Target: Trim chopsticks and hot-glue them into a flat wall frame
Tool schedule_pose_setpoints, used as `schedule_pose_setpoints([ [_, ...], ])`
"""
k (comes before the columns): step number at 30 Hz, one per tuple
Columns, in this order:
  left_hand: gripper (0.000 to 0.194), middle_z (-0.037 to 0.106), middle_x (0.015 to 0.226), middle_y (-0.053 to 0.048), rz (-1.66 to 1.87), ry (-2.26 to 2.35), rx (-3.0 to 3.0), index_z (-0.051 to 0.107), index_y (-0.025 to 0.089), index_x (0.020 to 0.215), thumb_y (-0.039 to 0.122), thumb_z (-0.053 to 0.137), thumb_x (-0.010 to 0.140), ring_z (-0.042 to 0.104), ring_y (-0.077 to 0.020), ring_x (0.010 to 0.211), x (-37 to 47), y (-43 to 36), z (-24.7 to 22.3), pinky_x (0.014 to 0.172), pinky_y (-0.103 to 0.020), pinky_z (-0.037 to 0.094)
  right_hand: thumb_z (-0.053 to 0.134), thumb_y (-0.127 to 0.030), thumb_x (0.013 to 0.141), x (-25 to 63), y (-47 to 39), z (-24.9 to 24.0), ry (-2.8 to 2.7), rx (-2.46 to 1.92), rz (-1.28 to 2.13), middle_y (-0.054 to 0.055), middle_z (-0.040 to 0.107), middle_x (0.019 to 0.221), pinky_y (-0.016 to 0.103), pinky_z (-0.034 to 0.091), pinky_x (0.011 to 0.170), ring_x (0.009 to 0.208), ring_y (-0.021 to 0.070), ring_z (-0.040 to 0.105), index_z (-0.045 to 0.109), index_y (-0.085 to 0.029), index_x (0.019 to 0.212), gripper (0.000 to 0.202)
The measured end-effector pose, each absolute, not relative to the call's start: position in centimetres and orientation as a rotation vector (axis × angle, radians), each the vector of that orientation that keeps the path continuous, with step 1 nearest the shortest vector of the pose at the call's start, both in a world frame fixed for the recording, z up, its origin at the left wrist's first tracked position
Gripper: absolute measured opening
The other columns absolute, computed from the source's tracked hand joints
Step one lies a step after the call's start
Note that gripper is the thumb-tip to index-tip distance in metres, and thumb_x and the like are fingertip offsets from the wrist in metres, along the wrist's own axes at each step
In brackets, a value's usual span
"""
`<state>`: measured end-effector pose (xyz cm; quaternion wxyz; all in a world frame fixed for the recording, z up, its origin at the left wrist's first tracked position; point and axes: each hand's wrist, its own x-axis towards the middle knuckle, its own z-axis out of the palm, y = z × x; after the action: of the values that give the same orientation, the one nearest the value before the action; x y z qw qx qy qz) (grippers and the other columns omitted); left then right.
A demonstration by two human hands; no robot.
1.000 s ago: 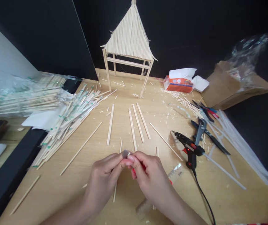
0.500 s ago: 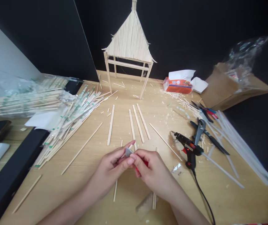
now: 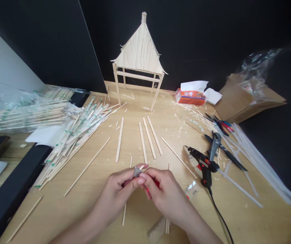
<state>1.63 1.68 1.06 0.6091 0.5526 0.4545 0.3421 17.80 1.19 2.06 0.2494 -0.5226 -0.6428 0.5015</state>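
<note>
At the near middle of the wooden table (image 3: 97, 179), which I take as the centre of the clock, two hands meet just above the surface. The left hand (image 3: 120, 184) is closed, and its fingers seem to pinch a short pale stick piece (image 3: 141, 167). The right hand (image 3: 164, 186) is clenched around a red object (image 3: 157, 183), mostly covered by the fingers. A thin grey piece (image 3: 137, 171) stands between the fingertips, beside the stick piece; whether it belongs to the red object, I cannot tell. In my judgement, the step in hand is a fine working of the stick's end, and to continue it calls for a steady pinch and fingertips kept away from the grey edge.

Around them, a small stick house (image 3: 140, 56) stands upright at twelve o'clock. Paired sticks (image 3: 149, 138) lie toward twelve, and wrapped chopsticks (image 3: 69, 142) spread at ten. At one o'clock is an orange tissue box (image 3: 191, 97), at two a paper bag (image 3: 244, 98) with clear plastic. A glue gun (image 3: 206, 173), its small red light shining, lies at three; a transparent ruler (image 3: 157, 230) at five. Behind the table rises a black wall (image 3: 198, 37).
</note>
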Motion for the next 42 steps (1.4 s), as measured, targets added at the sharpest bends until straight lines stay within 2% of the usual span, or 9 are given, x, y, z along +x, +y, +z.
schedule_pose_setpoints([
  [7, 0.018, 0.071, 0.074, 0.003, 0.848, 1.078, 1.219, 0.072, 0.02, 0.073, 0.028, 0.06, 0.083, 0.062, -0.0135, 0.07, 1.9, 1.5, 1.0, 0.069, -0.02, 0.048, 0.038, -0.034, 0.096, 17.2, 0.9, 2.3, -1.733, -1.441, 1.293, -0.003, 0.055, 0.06, 0.019, 0.033, 0.052, 0.051, 0.0082, 0.045, 0.053, -0.02, 0.071, 0.032],
  [13, 0.027, 0.068, 0.075, -0.002, 0.919, 1.294, 1.131, 0.074, 0.02, 0.09, 0.041, 0.065, 0.077, 0.06, -0.0185, 0.081, 1.3, 2.2, 0.2, 0.074, -0.025, 0.047, 0.038, -0.035, 0.095, 17.1, 0.9, 1.9, -1.752, -1.629, 0.736, -0.001, 0.055, 0.062, 0.024, 0.031, 0.054, 0.053, 0.0117, 0.048, 0.055, -0.019, 0.077, 0.029],
  [15, 0.04, 0.058, 0.062, 0.0, 0.905, 1.269, 1.048, 0.071, 0.018, 0.104, 0.047, 0.062, 0.078, 0.053, -0.0137, 0.063, 0.9, 2.7, 0.2, 0.056, -0.022, 0.043, 0.038, -0.038, 0.095, 17.6, 1.3, 1.8, -1.636, -1.614, 0.799, -0.002, 0.052, 0.059, 0.023, 0.032, 0.054, 0.052, 0.0112, 0.047, 0.054, -0.019, 0.075, 0.032],
  [17, 0.05, 0.038, 0.054, 0.006, 0.87, 1.18, 0.925, 0.063, 0.016, 0.117, 0.051, 0.056, 0.081, 0.033, -0.0071, 0.046, 0.6, 3.2, 0.4, 0.042, -0.018, 0.026, 0.037, -0.043, 0.095, 18.2, 1.9, 1.6, -1.517, -1.565, 0.979, -0.004, 0.049, 0.055, 0.022, 0.032, 0.051, 0.048, 0.0102, 0.045, 0.053, -0.019, 0.075, 0.036],
  [19, 0.052, 0.023, 0.058, 0.009, 0.877, 1.104, 0.828, 0.059, 0.014, 0.122, 0.049, 0.053, 0.084, 0.017, -0.0047, 0.044, 0.3, 3.5, 0.6, 0.041, -0.018, 0.013, 0.035, -0.047, 0.095, 18.8, 2.4, 1.3, -1.427, -1.532, 1.102, -0.005, 0.048, 0.055, 0.021, 0.031, 0.048, 0.046, 0.0097, 0.043, 0.054, -0.019, 0.079, 0.038],
  [23, 0.048, 0.016, 0.062, 0.009, 0.889, 1.075, 0.816, 0.059, 0.013, 0.12, 0.044, 0.056, 0.083, 0.011, -0.0054, 0.048, 0.0, 3.6, 1.0, 0.043, -0.02, 0.006, 0.038, -0.046, 0.094, 19.2, 2.8, 0.9, -1.386, -1.508, 1.1, -0.006, 0.047, 0.057, 0.02, 0.029, 0.047, 0.048, 0.0093, 0.041, 0.052, -0.019, 0.087, 0.031],
  [36, 0.048, 0.026, 0.058, 0.007, 0.684, 1.005, 0.831, 0.056, 0.019, 0.126, 0.045, 0.055, 0.085, 0.016, -0.0061, 0.049, 0.7, 2.6, 0.8, 0.045, -0.02, 0.009, 0.039, -0.032, 0.095, 17.5, 2.0, 2.1, -1.86, -1.372, 1.238, -0.002, 0.052, 0.064, 0.022, 0.032, 0.054, 0.056, 0.0108, 0.045, 0.058, -0.018, 0.083, 0.026],
  [40, 0.044, 0.049, 0.057, 0.003, 0.664, 1.048, 0.931, 0.058, 0.023, 0.125, 0.044, 0.053, 0.086, 0.032, -0.0081, 0.048, 0.9, 2.2, 1.1, 0.046, -0.019, 0.028, 0.039, -0.03, 0.095, 17.7, 2.1, 2.4, -1.914, -1.365, 1.259, -0.002, 0.054, 0.065, 0.023, 0.032, 0.055, 0.057, 0.0113, 0.046, 0.059, -0.019, 0.086, 0.025],
  [42, 0.041, 0.065, 0.074, -0.002, 0.67, 1.06, 1.012, 0.059, 0.026, 0.124, 0.042, 0.051, 0.087, 0.049, -0.0123, 0.059, 0.9, 2.1, 1.2, 0.06, -0.023, 0.043, 0.038, -0.03, 0.095, 17.9, 2.1, 2.4, -1.948, -1.369, 1.249, -0.002, 0.055, 0.066, 0.023, 0.032, 0.056, 0.058, 0.0116, 0.047, 0.059, -0.019, 0.087, 0.025],
])
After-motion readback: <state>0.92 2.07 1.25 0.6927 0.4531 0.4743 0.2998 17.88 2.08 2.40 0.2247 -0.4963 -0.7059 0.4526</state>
